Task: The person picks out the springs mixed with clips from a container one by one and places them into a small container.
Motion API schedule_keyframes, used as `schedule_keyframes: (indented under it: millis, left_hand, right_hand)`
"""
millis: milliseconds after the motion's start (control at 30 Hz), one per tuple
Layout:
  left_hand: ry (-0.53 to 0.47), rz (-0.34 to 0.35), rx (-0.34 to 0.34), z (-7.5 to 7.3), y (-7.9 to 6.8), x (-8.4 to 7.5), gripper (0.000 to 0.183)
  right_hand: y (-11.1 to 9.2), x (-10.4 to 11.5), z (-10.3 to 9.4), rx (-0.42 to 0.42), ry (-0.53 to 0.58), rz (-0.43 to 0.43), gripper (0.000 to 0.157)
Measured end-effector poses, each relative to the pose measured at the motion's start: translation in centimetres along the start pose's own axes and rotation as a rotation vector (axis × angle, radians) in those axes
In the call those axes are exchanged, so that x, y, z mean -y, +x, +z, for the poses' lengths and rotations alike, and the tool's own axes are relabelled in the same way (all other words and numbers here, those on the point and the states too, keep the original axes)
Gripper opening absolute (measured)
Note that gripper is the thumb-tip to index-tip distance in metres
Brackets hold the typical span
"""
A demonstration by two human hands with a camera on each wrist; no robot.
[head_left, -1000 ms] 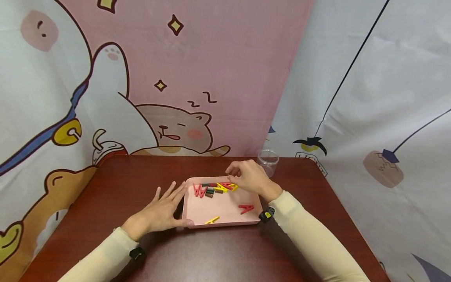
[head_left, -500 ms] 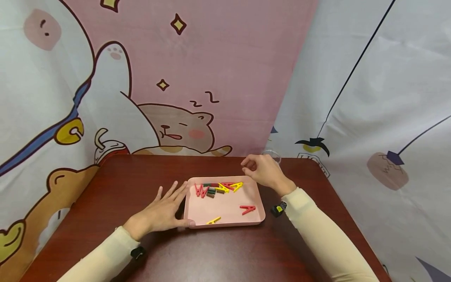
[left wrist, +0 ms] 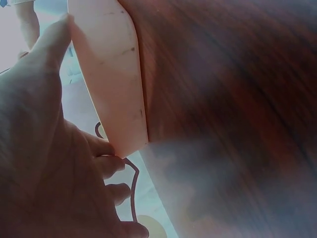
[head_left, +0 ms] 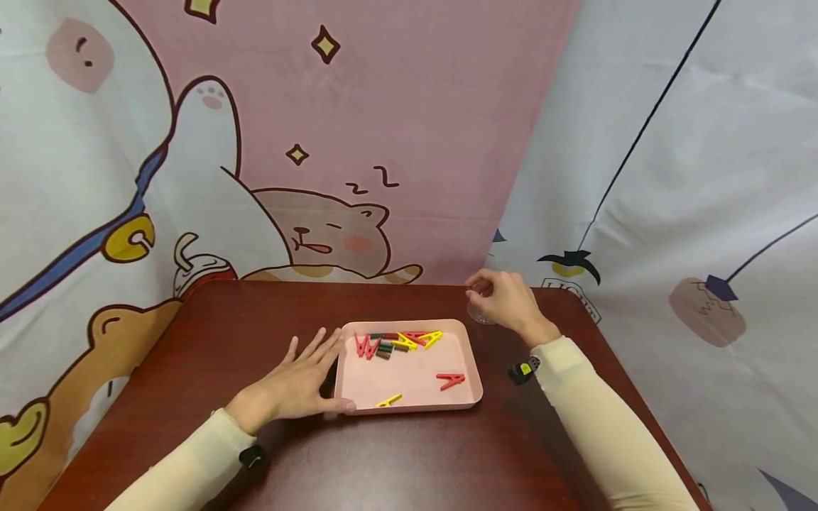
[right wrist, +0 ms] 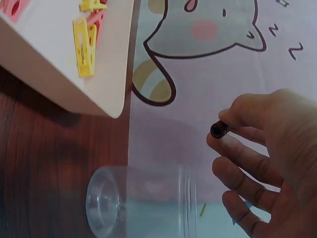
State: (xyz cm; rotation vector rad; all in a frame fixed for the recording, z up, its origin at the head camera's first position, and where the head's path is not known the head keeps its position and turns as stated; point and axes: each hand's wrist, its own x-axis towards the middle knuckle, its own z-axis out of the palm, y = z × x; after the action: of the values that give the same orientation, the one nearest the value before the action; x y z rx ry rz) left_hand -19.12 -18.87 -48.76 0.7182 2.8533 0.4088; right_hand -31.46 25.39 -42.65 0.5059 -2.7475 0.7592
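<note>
The right hand [head_left: 508, 301] has its thumb and forefinger closed in a narrow pinch, and between these two tips it holds a small dark ribbed piece [right wrist: 219, 130], looking like a short spring. The other three fingers are bent loosely and, as far as I can see, they hold nothing.

Nearest to this hand is the clear jar [right wrist: 148, 201], which stands upright. In the right wrist view the piece lies at about one o'clock from the jar, past the level of its mouth; in the head view the hand covers the mouth, so I cannot tell if the piece is exactly above it.

Taking the tray [head_left: 409, 380] in the head view as a clock, the jar is outside it at two o'clock. More dark ribbed pieces [head_left: 383, 348] lie inside around ten and eleven, among red and yellow clips. A separate red clip [head_left: 451, 381] is at four, a yellow clip [head_left: 388, 401] at seven. Between eight and nine, the left hand [head_left: 290, 390] is spread flat, grasping nothing, its thumb touching the rim.

I judge the step in hand is to carry the piece to the jar. The next move would call for centring the pinch over the mouth, then loosening it without knocking the wall.
</note>
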Motion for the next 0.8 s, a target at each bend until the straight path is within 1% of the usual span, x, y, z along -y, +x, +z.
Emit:
schedule_keyframes:
  millis: [233, 433, 600, 800]
  left_hand:
    - [0.045, -0.001, -0.012, 0.1, -0.1, 0.0, 0.133]
    - [0.088, 0.003, -0.03, 0.4, -0.1, 0.2, 0.134]
    - [0.102, 0.005, -0.035, 0.5, -0.1, 0.2, 0.133]
    - [0.102, 0.0, -0.036, 0.7, 0.0, 0.3, 0.132]
  right_hand:
    - [0.0, -1.6, -0.8, -0.033, -0.011, 0.032, 0.017]
    - [0.2, -2.7, -1.3, -0.081, -0.029, 0.066, 0.019]
    - [0.4, -3.5, -1.0, -0.106, -0.048, 0.083, 0.021]
    - [0.6, -4.3, -0.3, -0.106, -0.06, 0.119, 0.022]
